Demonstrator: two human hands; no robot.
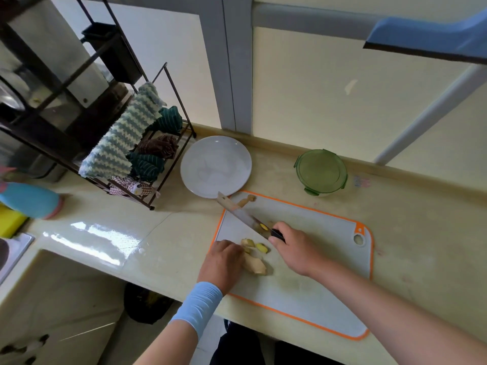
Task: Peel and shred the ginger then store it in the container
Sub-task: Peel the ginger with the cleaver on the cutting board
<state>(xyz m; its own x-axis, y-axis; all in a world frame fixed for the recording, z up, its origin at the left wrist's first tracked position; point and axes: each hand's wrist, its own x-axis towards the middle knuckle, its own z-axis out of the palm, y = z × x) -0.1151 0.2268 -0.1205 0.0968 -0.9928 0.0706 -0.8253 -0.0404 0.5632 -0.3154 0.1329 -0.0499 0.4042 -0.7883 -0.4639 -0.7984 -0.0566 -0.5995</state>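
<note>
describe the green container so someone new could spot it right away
Start at the pale counter along the wall, then find the white cutting board with the orange rim. Just beyond its far edge, right of the white plate, sits the container: the only round, see-through green thing, lid on.

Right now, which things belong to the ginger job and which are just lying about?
Job: ginger root, ginger pieces, knife, cutting board, green-lidded container.
Lying about: white plate, striped cloth, green cloths.
</note>
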